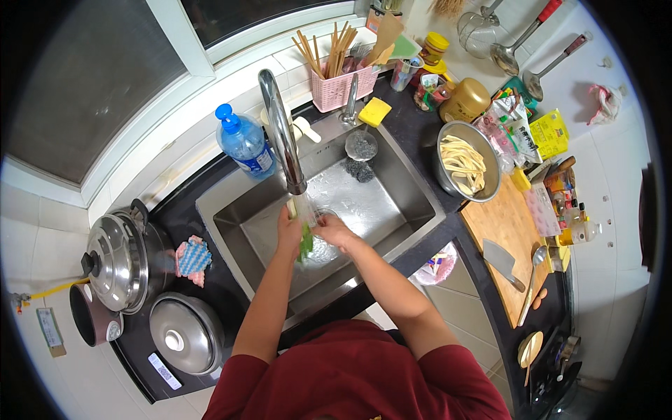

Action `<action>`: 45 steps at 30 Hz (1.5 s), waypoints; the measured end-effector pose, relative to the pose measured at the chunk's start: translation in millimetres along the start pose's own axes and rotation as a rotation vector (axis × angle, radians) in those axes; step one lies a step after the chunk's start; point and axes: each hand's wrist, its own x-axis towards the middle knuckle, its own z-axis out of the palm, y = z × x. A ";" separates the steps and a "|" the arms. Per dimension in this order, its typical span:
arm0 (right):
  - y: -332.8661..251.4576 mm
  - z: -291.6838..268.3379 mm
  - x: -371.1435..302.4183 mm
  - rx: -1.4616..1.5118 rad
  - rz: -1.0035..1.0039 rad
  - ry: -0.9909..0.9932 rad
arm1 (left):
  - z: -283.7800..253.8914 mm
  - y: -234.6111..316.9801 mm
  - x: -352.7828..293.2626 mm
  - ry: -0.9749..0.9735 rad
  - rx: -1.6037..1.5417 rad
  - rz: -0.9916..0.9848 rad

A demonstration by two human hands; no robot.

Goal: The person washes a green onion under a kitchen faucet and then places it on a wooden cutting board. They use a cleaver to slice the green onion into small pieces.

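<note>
Under the running tap (pixel 283 133), I hold a leafy green vegetable (pixel 306 242) with a pale stalk over the steel sink (pixel 381 210). My left hand (pixel 288 229) is closed round the stalk, its upper end showing above the fingers. From the other side my right hand (pixel 336 232) comes in, fingers curled and their tips against the vegetable's edge; the water partly blurs them. Behind my right hand lies the drain. A steel wool scrubber (pixel 359 170) and a small round strainer (pixel 361 145) sit at the sink's far right corner.
A blue bottle (pixel 246 143) and yellow sponge (pixel 374 112) stand at the sink's rim. Lidded pots (pixel 185 332) are on the left. To the right, a metal bowl (pixel 448 183) of pale strips adjoins a cutting board (pixel 490 224) with a cleaver (pixel 500 260) and spoon (pixel 533 280).
</note>
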 end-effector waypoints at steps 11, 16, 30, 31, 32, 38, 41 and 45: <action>-6.6 41.1 46.0 0.540 -0.303 0.304 | -4.5 0.8 -35.9 0.030 0.875 0.441; -30.2 36.5 34.1 0.876 -0.187 0.275 | -0.5 3.2 -31.1 0.054 1.064 0.448; -1.8 17.6 1.0 0.480 -0.104 0.085 | 3.3 1.8 33.8 0.029 -0.461 -0.245; -5.2 12.8 -2.5 0.473 -0.102 0.114 | 5.7 0.3 29.2 -0.051 -0.513 -0.244; -9.4 1.9 -6.0 0.396 -0.083 0.061 | 6.5 -1.4 25.5 -0.128 -0.565 -0.241; 8.1 -58.4 29.1 -0.097 -0.256 0.216 | 9.4 -20.2 25.0 -0.039 -0.435 -0.236; -25.2 -79.9 46.9 0.022 -0.269 0.317 | 10.3 -8.7 3.1 -0.076 -0.135 -0.185; -72.7 -92.1 61.4 0.073 -0.387 0.459 | 1.3 -20.8 -9.4 -0.112 0.039 -0.133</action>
